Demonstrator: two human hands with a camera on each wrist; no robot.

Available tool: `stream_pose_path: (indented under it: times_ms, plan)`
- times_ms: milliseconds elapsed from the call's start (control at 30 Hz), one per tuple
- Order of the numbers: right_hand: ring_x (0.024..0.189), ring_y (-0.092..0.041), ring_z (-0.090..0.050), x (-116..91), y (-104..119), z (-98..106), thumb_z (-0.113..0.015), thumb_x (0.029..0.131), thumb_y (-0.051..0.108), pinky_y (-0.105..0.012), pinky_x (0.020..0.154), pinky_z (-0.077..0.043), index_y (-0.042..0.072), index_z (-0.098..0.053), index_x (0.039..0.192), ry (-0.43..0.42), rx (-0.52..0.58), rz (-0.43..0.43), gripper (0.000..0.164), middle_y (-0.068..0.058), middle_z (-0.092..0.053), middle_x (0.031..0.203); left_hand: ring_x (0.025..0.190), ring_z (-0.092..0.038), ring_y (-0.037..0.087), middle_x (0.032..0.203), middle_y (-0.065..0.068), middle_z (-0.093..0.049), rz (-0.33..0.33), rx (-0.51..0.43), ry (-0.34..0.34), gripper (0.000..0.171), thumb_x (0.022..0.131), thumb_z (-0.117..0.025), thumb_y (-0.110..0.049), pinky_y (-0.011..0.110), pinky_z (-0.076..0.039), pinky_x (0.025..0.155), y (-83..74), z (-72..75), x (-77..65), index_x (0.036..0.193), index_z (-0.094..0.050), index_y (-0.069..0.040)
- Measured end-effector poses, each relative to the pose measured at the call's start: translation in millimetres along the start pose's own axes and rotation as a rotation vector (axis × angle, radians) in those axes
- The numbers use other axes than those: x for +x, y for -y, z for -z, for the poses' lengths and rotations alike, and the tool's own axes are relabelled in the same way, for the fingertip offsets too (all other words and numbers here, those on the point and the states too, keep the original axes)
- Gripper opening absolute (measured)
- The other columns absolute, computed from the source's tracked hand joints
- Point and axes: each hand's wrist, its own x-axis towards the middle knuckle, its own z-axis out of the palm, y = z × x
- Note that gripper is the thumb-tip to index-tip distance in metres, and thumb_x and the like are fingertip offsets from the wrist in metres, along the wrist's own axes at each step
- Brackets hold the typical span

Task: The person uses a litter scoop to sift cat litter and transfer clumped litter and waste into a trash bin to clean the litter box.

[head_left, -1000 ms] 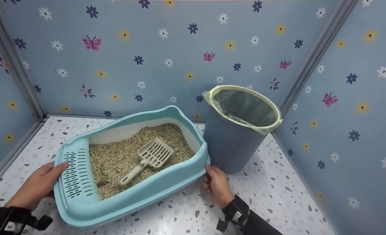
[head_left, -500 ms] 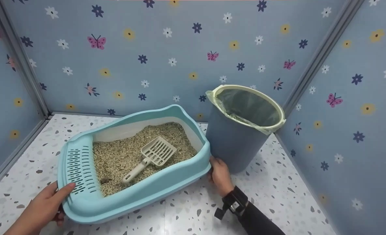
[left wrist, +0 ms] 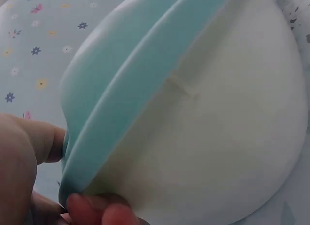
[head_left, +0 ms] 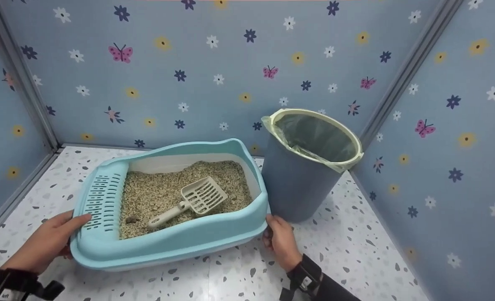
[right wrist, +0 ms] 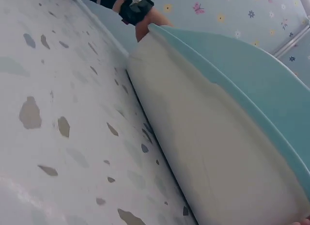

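- two grips on the litter tray [head_left: 214,234], one at each end.
- left hand [head_left: 42,242]: closed narrowly on the rim, thumb above by the slotted panel [head_left: 103,200], fingertips tucked under the edge in the left wrist view.
- right hand [head_left: 281,242]: curled at the near right corner, holding the rim there; barely in frame in the right wrist view.
- location of litter tray: in front of the patterned wall [head_left: 205,88], right end just beside the bin [head_left: 302,188]; cannot tell touching from apart. on or barely over the speckled surface [head_left: 335,255]; cannot tell full contact underneath.
- step, as judged: positioning the litter tray two-handed.
- move both ends together and hold level; loose litter [head_left: 168,186] likely to slump with tilt.
- go slowly: scoop [head_left: 184,205] lying unsecured on top, likely to slide with any jerk.
- steer clear of the bin, avoiding a knock or a snag on the liner [head_left: 318,136].
- support from beneath the rim; avoid leaning on the slotted panel, probably less firm.
- lower evenly; withdraw fingertips last, avoiding a pinch.
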Motion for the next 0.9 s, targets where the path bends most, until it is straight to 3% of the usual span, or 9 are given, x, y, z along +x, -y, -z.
stream_pose_path:
  times_ms: [100,267,467,600,700,833,900]
  plan:
    - [0.058,-0.015,-0.048,10,1,-2,-0.050,0.118,0.039,-0.027,0.052,-0.038,0.010,-0.061,0.093,-0.004,-0.040,0.007,0.039,-0.002,-0.053,0.071,0.079,-0.073,0.022,0.099,-0.001,-0.076,0.009,0.017,-0.022,0.089,0.119,-0.040,-0.059,0.039,-0.063,0.067,2.2,1.2,-2.0,0.168,-0.022,0.014]
    - [0.055,-0.015,-0.049,38,1,-4,-0.057,0.115,0.049,-0.029,0.053,-0.041,0.010,-0.068,0.093,-0.084,-0.111,0.034,0.047,0.000,-0.057,0.067,0.077,-0.063,0.024,0.096,0.003,-0.067,0.090,-0.007,-0.058,0.088,0.118,-0.033,-0.064,0.039,-0.060,0.065,7.3,-14.7,-20.2,0.166,-0.026,0.010]
    - [0.080,-0.016,-0.066,48,0,-2,-0.055,0.117,0.042,-0.029,0.072,-0.054,0.001,-0.075,0.125,-0.090,-0.070,0.099,0.047,-0.004,-0.069,0.090,0.078,-0.059,0.024,0.098,0.008,-0.061,0.122,-0.041,-0.156,0.083,0.118,-0.033,-0.062,0.039,-0.060,0.066,4.3,-30.1,-31.6,0.161,-0.034,0.008]
    - [0.086,-0.020,-0.071,42,0,-3,-0.051,0.119,0.041,-0.031,0.077,-0.058,-0.002,-0.073,0.130,-0.061,-0.061,0.115,0.049,-0.007,-0.073,0.094,0.072,-0.061,0.022,0.098,0.003,-0.064,0.113,-0.037,-0.215,0.079,0.118,-0.040,-0.060,0.036,-0.057,0.063,2.0,-26.9,-26.6,0.158,-0.043,0.008]
    - [0.084,-0.020,-0.070,34,-2,-3,-0.050,0.120,0.039,-0.032,0.076,-0.058,-0.003,-0.073,0.126,-0.087,-0.084,0.122,0.048,-0.007,-0.073,0.092,0.069,-0.061,0.020,0.091,0.000,-0.064,0.099,-0.022,-0.199,0.076,0.118,-0.041,-0.057,0.034,-0.056,0.062,0.0,-21.3,-18.3,0.157,-0.045,0.009]
    - [0.071,-0.018,-0.062,19,-5,-4,-0.050,0.120,0.036,-0.030,0.065,-0.051,-0.002,-0.073,0.119,-0.110,-0.102,0.115,0.044,-0.004,-0.067,0.083,0.071,-0.060,0.019,0.099,0.004,-0.066,0.057,0.030,-0.169,0.086,0.118,-0.038,-0.057,0.033,-0.056,0.064,-1.7,-9.5,-2.8,0.168,-0.030,0.012]
    - [0.061,-0.015,-0.053,12,-6,-4,-0.051,0.120,0.035,-0.027,0.057,-0.044,0.001,-0.071,0.110,-0.090,-0.098,0.109,0.041,-0.002,-0.060,0.076,0.074,-0.060,0.018,0.115,0.016,-0.067,0.043,0.044,-0.182,0.089,0.118,-0.037,-0.058,0.033,-0.057,0.064,-1.4,-5.1,4.6,0.171,-0.022,0.012]
